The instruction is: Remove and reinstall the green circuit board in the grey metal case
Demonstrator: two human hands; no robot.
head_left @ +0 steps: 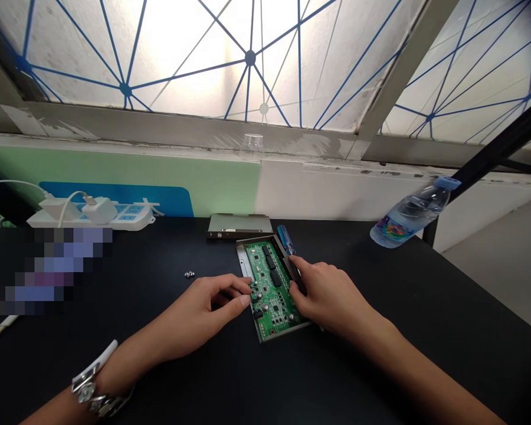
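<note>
A green circuit board (277, 307) sits inside a shallow metal case (243, 260) lying on the black table. At the case's left edge, the fingertips and thumb of my left hand (216, 307) close in on the board's side, near its small connectors. My right hand (325, 289) grips the case's dark right side wall, with the thumb on the near side and the index finger stretched along the top. Just behind this wall lies a screwdriver (286, 239) with a blue see-through handle. Several small screws (189, 274) lie in a group to the left.
A flat metal cover (239, 224) lies behind the case near the wall. A water bottle (407, 218) leans against a black post at the right. At the back left is a white power strip (133, 219) with plugs and cables. A blurred-out patch covers the left side.
</note>
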